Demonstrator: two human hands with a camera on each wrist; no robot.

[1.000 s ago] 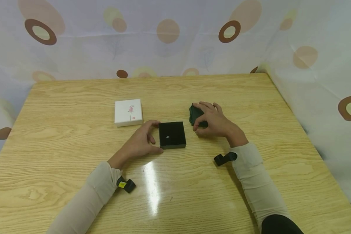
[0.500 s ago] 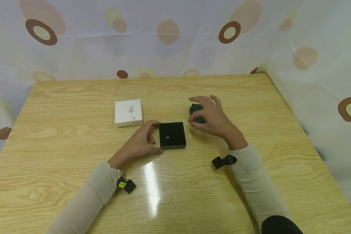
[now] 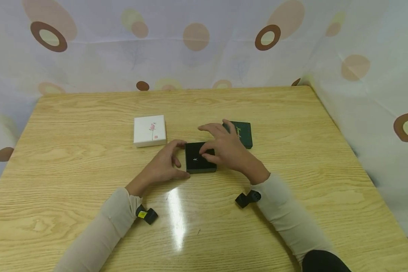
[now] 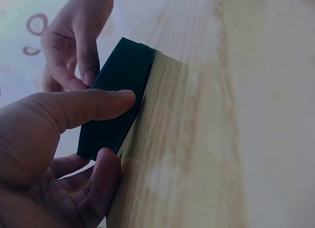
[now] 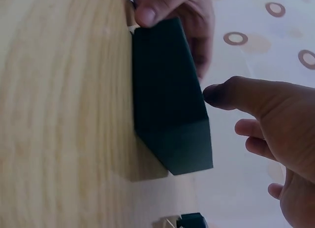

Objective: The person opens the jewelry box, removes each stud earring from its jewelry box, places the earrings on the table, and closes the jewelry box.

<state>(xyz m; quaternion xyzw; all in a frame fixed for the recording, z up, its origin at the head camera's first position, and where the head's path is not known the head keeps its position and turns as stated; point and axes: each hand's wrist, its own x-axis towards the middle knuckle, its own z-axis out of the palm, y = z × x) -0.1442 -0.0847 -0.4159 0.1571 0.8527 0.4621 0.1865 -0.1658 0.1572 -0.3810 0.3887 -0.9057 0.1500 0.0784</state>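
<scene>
In the head view, a small dark green jewelry box (image 3: 192,151) with a black top surface lies near the table's middle, and a silver star-shaped stud (image 3: 195,159) shows on that surface. My left hand (image 3: 161,164) grips the box from its left side, thumb at the near side (image 4: 110,122) in the left wrist view. Over the box's right part is my right hand (image 3: 226,149), thumb and index fingertips brought together just above the black surface. I cannot tell whether something tiny is pinched there. A dark green lid (image 3: 244,132) with gold lettering lies behind the right hand, partly covered by it.
A white box (image 3: 149,130) with a pink flower print sits at the back left of the wooden table (image 3: 88,121). A patterned curtain (image 3: 163,56) hangs along the table's back and right edges.
My right hand has moved left and toward me from the lid to above the jewelry box, uncovering the lid's lettering. My left hand and the jewelry box have stayed put.
</scene>
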